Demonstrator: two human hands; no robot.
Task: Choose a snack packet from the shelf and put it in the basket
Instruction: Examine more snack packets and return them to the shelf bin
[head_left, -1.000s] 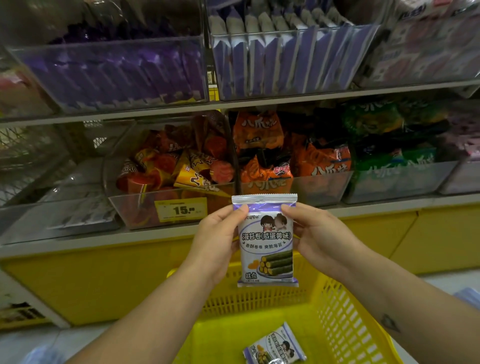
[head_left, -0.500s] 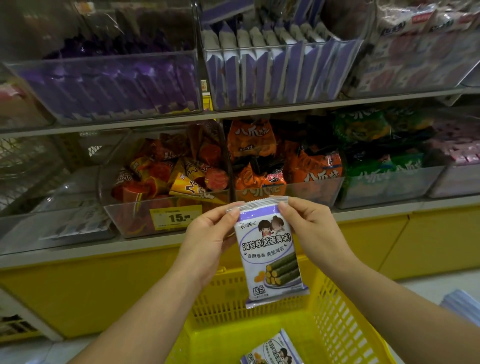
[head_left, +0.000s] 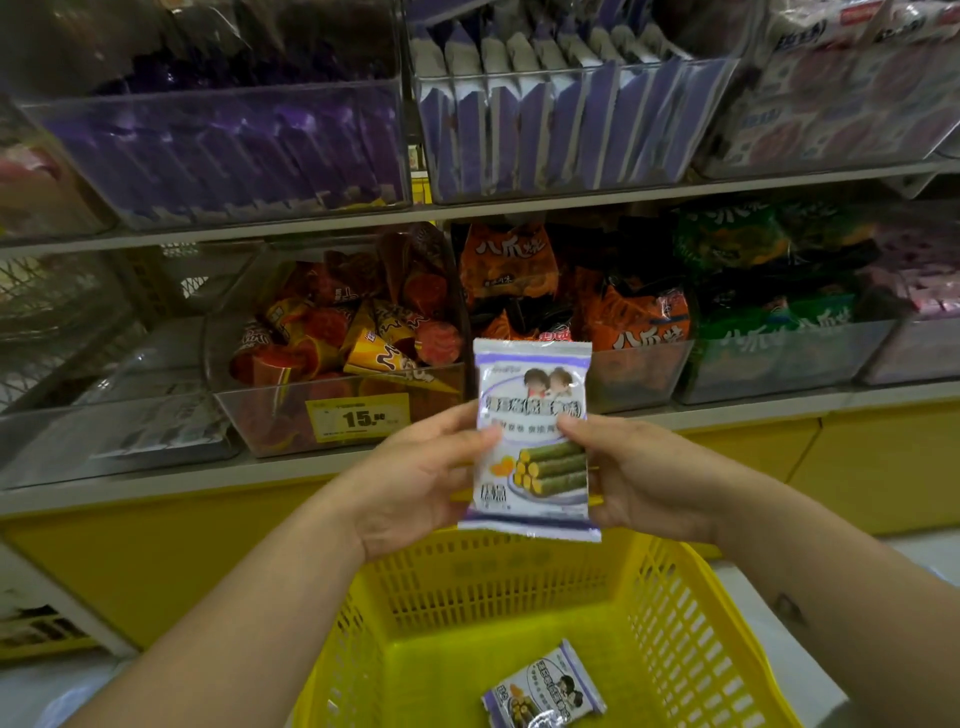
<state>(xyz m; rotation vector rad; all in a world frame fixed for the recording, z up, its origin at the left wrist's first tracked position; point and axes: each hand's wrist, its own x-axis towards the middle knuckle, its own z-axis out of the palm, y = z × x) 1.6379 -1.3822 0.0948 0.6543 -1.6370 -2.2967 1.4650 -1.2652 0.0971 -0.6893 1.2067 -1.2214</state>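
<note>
A white and purple snack packet (head_left: 532, 441) with a picture of green rolls stands upright in front of the lower shelf, above the yellow basket (head_left: 691, 623). My left hand (head_left: 421, 478) pinches its left edge at mid-height. My right hand (head_left: 644, 478) pinches its right edge at the same height. A second packet of the same kind (head_left: 545, 688) lies flat on the basket floor.
Clear bins line two shelves: purple packets (head_left: 234, 150) and purple-white packets (head_left: 561, 124) above, cone snacks (head_left: 353, 338), orange bags (head_left: 623, 312) and green bags (head_left: 769, 322) below. A yellow price tag (head_left: 358, 418) reads 15. The yellow shelf base (head_left: 156, 561) stands behind the basket.
Both hands slid from the packet's top corners down to its middle edges. The packet now stands straight and a little higher against the shelf.
</note>
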